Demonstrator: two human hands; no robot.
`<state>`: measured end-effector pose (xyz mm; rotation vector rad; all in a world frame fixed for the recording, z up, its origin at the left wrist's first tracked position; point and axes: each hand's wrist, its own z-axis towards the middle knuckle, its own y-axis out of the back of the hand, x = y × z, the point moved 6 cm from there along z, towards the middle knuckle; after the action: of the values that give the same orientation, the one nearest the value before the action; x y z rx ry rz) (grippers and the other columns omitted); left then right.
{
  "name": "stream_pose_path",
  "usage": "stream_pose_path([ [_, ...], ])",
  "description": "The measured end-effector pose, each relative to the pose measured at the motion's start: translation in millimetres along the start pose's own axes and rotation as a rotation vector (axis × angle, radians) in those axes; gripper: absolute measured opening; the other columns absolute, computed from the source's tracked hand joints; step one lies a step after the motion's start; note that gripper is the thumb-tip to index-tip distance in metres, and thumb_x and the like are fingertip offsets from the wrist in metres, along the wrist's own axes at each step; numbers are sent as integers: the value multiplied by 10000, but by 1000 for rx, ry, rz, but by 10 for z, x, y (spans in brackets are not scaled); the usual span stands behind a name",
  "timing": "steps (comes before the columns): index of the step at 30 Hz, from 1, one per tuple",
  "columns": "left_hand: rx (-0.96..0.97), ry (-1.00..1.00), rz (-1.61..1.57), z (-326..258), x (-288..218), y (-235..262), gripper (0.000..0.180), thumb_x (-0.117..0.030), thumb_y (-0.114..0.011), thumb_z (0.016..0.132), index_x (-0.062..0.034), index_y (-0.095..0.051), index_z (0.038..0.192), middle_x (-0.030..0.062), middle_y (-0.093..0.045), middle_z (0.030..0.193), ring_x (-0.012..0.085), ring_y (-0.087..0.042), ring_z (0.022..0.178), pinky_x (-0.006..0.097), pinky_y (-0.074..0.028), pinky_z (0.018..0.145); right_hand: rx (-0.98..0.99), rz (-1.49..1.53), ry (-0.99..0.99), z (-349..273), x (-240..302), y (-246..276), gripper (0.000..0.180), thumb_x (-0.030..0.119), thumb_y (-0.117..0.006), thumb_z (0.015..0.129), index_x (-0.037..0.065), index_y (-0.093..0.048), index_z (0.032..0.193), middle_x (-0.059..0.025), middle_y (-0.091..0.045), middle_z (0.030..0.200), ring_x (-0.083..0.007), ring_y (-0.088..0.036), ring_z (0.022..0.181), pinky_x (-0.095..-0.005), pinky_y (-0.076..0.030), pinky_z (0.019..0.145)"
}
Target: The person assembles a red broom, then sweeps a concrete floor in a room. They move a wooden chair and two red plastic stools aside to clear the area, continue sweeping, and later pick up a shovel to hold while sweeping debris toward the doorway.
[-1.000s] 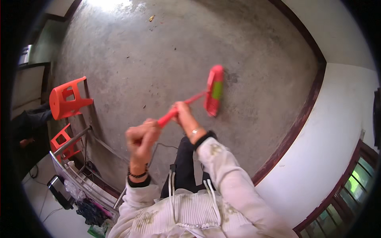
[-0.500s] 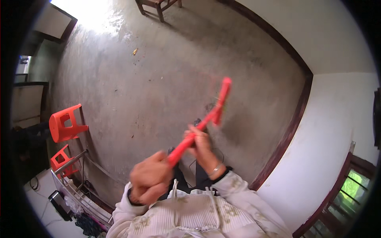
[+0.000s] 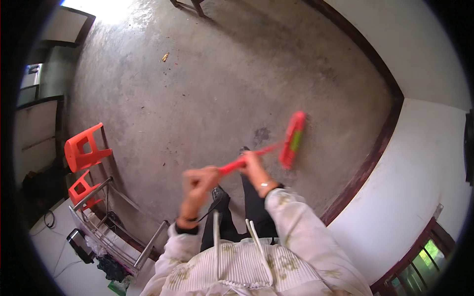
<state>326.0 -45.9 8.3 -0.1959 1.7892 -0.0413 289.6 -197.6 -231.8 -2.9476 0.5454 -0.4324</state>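
Observation:
Both my hands grip the red handle of a broom (image 3: 292, 140) whose red head with a green stripe rests out to the right over the grey concrete floor (image 3: 207, 84). My left hand (image 3: 198, 181) is closed around the near end of the handle. My right hand (image 3: 253, 165) holds it further along, closer to the head. My dark trousers and a shoe show below the hands. Motion blur softens both hands.
Two orange plastic stools (image 3: 85, 150) stand at the left beside a metal rack (image 3: 111, 237). A dark skirting board (image 3: 375, 148) runs along the white wall on the right. A small scrap of litter (image 3: 165, 57) lies far up the floor. Furniture legs (image 3: 190, 6) are at the top.
The broom head has swung back out to the right and lower over the floor, turning its broad side into view. My hands have moved up and apart along the handle.

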Motion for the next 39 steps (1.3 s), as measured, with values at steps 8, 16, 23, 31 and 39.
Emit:
stream_pose_path([
  [8,-269,-398,507,-96,-1326,119,256,-6,-472,726,11,-358,497,67,-369,476,189,-369,430,301,-317,491,561,283,-407,-615,-68,-2655,110,29,-488,759,61,-439,666,-29,-451,548,-144,-454,443,-277,-391,403],
  [16,-74,-570,170,-602,-2031,263,366,-133,-517,750,-45,-352,436,41,-391,416,185,-378,337,304,-339,403,575,262,-256,-1512,177,-1943,179,154,-604,821,50,-475,755,-49,-518,647,-154,-520,549,-300,-447,502],
  [23,104,-84,-38,95,-766,261,295,-15,-513,784,27,-388,519,67,-373,485,179,-344,480,309,-265,464,67,449,-339,-521,212,-598,221,103,-496,765,129,-348,604,10,-398,542,-120,-436,473,-249,-394,455],
  [31,-276,-194,89,357,-1134,1663,302,-31,-486,757,-5,-365,482,35,-382,479,143,-338,447,287,-290,483,317,71,-185,21,-217,-2575,141,133,-476,764,111,-414,640,-18,-459,584,-164,-480,498,-320,-418,433],
  [39,-4,-554,563,857,-2078,1405,305,-29,-572,654,-56,-338,460,30,-323,455,205,-325,378,315,-287,442,757,203,-652,-575,292,-4374,244,138,-495,840,99,-379,629,30,-368,523,-90,-372,436,-222,-368,424],
])
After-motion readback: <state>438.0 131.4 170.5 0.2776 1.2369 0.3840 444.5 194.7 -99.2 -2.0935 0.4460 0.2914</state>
